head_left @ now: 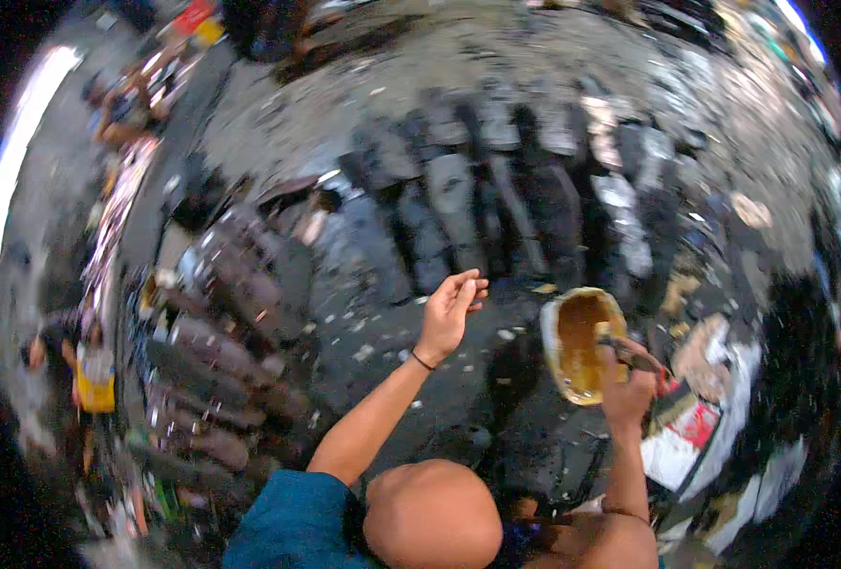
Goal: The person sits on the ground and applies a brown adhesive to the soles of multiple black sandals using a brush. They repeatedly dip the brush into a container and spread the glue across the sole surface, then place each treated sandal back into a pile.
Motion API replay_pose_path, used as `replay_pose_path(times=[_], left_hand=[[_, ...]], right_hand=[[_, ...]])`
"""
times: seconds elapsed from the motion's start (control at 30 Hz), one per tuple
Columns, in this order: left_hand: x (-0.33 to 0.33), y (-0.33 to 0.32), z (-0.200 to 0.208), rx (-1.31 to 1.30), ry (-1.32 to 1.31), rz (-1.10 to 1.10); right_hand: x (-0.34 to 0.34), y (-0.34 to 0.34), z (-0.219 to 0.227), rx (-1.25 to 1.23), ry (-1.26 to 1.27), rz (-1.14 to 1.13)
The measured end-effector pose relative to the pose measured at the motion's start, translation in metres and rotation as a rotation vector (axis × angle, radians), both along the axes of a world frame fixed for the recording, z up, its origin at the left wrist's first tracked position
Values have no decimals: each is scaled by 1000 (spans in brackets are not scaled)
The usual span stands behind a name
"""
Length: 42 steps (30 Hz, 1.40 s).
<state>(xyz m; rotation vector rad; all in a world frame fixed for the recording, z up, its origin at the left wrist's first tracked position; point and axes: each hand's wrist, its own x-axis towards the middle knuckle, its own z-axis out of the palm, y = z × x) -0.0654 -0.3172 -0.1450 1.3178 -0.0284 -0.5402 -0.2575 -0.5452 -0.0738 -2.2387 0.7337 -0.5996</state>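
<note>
My right hand (627, 389) is closed round a short dark brush (632, 355). Its pale tip reaches over a round, pale-rimmed tub (550, 332) of yellow-brown, glue-like stuff; blur hides whether it touches. My left hand (447, 311), with a dark band at the wrist, is raised over the dark ground with fingers loosely bent and nothing seen in them. Just beyond it stand rows of dark, sole-shaped pieces (452, 194), some grey and some shiny. More brownish, sole-shaped pieces (216, 360) lie in a row to the left.
A white and red packet (691, 427) and a crumpled tan piece (703, 358) lie right of the tub. Small scraps litter the ground. At the far left a person (128, 109) is blurred, and a yellow container (96, 384) stands nearer. My bent knee (433, 517) is at the lower edge.
</note>
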Motion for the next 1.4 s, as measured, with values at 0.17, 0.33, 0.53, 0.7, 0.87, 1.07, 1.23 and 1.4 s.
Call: replay_pose_path(times=[0.17, 0.33, 0.53, 0.7, 0.87, 1.07, 1.23, 1.4], left_hand=[[54, 151, -3, 782, -555, 296], [138, 241, 0, 1776, -387, 348], [102, 208, 13, 1851, -595, 118], [25, 201, 54, 1159, -731, 96], [-71, 151, 113, 1285, -780, -355], [-168, 149, 22, 977, -401, -373], [-138, 130, 11, 863, -864, -920], [-99, 100, 12, 644, -564, -897]], right_hand=[[13, -4, 2, -248, -15, 18], [-23, -4, 21, -144, 545, 169], [-32, 16, 42, -92, 598, 85], [-43, 6, 29, -160, 627, 101], [-49, 5, 30, -165, 667, 115], [-55, 5, 44, -167, 903, 361], [-49, -7, 54, 792, 312, 325], [7, 23, 71, 1370, -227, 122]])
